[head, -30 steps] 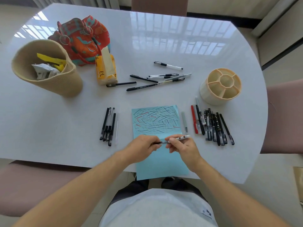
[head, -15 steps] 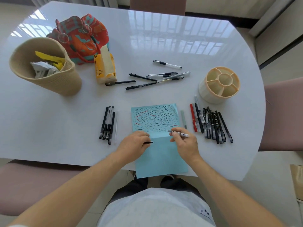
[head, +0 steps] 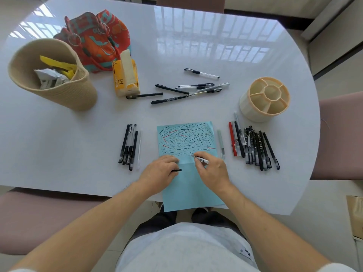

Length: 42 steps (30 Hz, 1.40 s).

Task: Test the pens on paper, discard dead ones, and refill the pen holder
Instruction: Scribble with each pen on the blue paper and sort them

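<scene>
The right hand (head: 213,170) pinches a patterned pen (head: 201,159), its tip resting on the blue paper (head: 188,185) at the lower edge of the scribbled area; the fingers cover most of the barrel, so only a short spotted stretch shows. The left hand (head: 160,173) lies on the paper's left edge with fingers curled round a black cap (head: 176,170), of which only the end pokes out. The paper's near edge hangs over the rim of the white desk (head: 59,154).

Left of the paper lies a small row of black pens (head: 128,147); right of it a larger row of pens (head: 253,147), overlapping so that a count is hard. Above that row stands the cream pen holder (head: 264,99), its compartments showing nothing inside. A loose scatter of pens (head: 188,89) lies farther back. At far left a woven basket (head: 53,75) holds crumpled waste, its contents hard to make out, beside a tissue pack (head: 125,79) and a patterned bag (head: 96,38).
</scene>
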{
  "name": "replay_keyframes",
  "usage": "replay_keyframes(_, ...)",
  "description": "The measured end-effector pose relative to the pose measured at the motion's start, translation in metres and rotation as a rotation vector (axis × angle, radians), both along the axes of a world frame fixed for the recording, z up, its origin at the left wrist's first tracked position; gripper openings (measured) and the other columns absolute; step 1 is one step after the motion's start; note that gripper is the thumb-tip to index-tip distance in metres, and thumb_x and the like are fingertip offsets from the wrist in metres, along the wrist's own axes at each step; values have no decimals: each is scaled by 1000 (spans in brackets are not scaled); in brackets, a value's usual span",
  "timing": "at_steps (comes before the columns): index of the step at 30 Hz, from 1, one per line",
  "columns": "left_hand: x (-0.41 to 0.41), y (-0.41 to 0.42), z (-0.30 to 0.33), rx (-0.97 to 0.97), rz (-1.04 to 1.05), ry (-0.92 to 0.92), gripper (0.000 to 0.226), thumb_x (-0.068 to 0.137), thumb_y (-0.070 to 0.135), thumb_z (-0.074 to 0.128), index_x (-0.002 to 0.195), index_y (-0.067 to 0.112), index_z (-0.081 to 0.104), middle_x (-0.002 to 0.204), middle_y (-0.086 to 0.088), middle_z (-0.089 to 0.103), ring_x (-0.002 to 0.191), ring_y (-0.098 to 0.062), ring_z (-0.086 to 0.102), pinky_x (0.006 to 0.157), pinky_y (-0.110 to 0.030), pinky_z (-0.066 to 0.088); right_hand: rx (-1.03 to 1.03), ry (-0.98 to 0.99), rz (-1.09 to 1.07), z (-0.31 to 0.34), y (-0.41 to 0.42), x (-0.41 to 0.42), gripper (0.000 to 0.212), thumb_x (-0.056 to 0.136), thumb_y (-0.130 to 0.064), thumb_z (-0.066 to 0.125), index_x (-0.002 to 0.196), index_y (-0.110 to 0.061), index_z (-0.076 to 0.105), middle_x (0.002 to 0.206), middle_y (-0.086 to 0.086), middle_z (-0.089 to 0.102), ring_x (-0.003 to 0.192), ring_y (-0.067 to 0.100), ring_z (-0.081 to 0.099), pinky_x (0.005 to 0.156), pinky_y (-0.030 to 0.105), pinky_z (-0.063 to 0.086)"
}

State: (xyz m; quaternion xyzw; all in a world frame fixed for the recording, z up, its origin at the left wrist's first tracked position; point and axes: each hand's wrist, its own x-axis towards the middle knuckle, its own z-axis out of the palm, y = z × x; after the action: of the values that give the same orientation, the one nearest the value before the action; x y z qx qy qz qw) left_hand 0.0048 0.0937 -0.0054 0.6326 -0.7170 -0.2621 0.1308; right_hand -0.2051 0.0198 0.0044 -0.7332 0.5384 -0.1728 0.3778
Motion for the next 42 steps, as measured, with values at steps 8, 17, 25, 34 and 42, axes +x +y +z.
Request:
replay_keyframes(8,0,-1,-3,37,36,18,18,96,32,61,106,21,71,124,11,64,122,-9,51,100,-29,47,213,-233,-293,7,-11,-20,12,87,-14,67,86,-25,72,80,-2,74,61,19,67,54,36,55)
replay_keyframes(17,-8,-8,3,48,156,97,22,97,38,58,111,25,67,115,13,66,108,-5,54,87,-18,40,503,-526,-265,22,-1,-15,3,93,2,65,93,-1,65,80,16,76,76,39,72,69,48,60)
replay_keyframes(25,-14,-17,16,101,104,101,15,97,35,57,107,28,66,90,16,66,79,-5,55,70,-24,48,552,-529,-235,25,0,-11,3,95,-2,66,94,-3,69,83,18,76,75,33,73,71,47,62)
replay_keyframes(34,-24,-25,22,170,64,125,14,97,18,54,85,18,61,72,6,60,66,-15,53,63,-38,48,549,-504,-263,17,2,0,7,102,-9,60,100,-3,65,77,12,76,78,29,76,71,37,63)
replay_keyframes(42,-9,-28,17,134,151,63,40,94,38,63,132,28,56,125,12,59,119,-9,48,99,-29,45,416,-125,-281,25,-78,-46,10,100,-12,58,92,-17,64,84,3,72,71,15,67,70,37,60)
